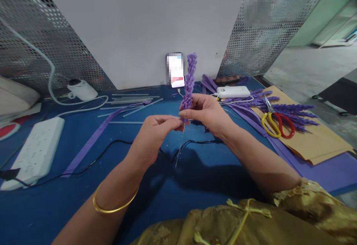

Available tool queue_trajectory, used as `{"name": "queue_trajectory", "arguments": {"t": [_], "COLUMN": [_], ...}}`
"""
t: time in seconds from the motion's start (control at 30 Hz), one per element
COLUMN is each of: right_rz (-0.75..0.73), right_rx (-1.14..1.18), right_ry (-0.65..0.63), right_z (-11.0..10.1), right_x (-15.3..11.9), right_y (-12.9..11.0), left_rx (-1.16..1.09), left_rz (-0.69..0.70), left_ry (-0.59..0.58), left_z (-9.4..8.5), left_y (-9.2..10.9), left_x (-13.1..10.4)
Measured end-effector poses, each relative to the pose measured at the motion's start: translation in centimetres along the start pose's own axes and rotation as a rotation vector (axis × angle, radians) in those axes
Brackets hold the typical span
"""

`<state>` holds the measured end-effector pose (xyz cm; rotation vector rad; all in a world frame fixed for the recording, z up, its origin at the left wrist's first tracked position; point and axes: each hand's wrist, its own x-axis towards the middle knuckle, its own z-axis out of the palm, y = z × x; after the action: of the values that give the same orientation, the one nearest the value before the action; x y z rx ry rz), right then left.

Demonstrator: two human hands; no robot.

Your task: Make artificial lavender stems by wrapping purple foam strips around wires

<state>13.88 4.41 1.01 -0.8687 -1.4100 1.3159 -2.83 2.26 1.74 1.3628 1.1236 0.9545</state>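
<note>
A purple paper lavender stem stands nearly upright between my hands, its thin bare wire slanting down below. My right hand closes thumb and fingers around the lower part of the flower head. Just beneath, my left hand pinches the base of the flower where the wire begins. The fingertips of both hands almost meet there, and the exact grip of the left fingertips is partly hidden. A long purple paper strip lies on the blue table to the left of my left hand.
Translucent glue sticks lie behind my left hand. A lit phone leans against the white panel. At right are a white power bank, scissors, finished lavender stems and brown paper. A power strip and black cable lie left.
</note>
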Motion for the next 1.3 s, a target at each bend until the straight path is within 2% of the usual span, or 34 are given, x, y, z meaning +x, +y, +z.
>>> {"name": "queue_trajectory", "arguments": {"t": [0.17, 0.37, 0.53, 0.67, 0.9, 1.07, 1.3], "right_rz": [-0.023, -0.048, -0.053, -0.057, -0.08, -0.099, -0.207], "right_rx": [-0.108, -0.261, -0.269, -0.308, -0.354, -0.192, -0.09], "right_ry": [0.106, 0.218, 0.256, 0.264, 0.292, 0.269, 0.379], "right_z": [0.5, 1.1, 1.3, 1.4, 1.5, 1.5, 1.3], "right_x": [0.0, -0.1, -0.1, -0.1, -0.1, -0.2, -0.6], "right_y": [0.3, 0.6, 0.8, 0.8, 1.1, 0.6, -0.6], "left_rx": [0.128, 0.431, 0.48, 0.497, 0.412, 0.328, -0.049], "left_rz": [0.047, 0.197, 0.32, 0.334, 0.311, 0.258, 0.151], "left_ry": [0.056, 0.182, 0.236, 0.229, 0.232, 0.223, 0.208], "left_z": [0.5, 1.1, 1.2, 1.2, 1.2, 0.7, -0.2], "left_y": [0.2, 0.3, -0.2, -0.3, -0.2, 0.1, 0.6], "left_x": [-0.4, -0.7, -0.6, -0.6, -0.5, -0.4, -0.4]}}
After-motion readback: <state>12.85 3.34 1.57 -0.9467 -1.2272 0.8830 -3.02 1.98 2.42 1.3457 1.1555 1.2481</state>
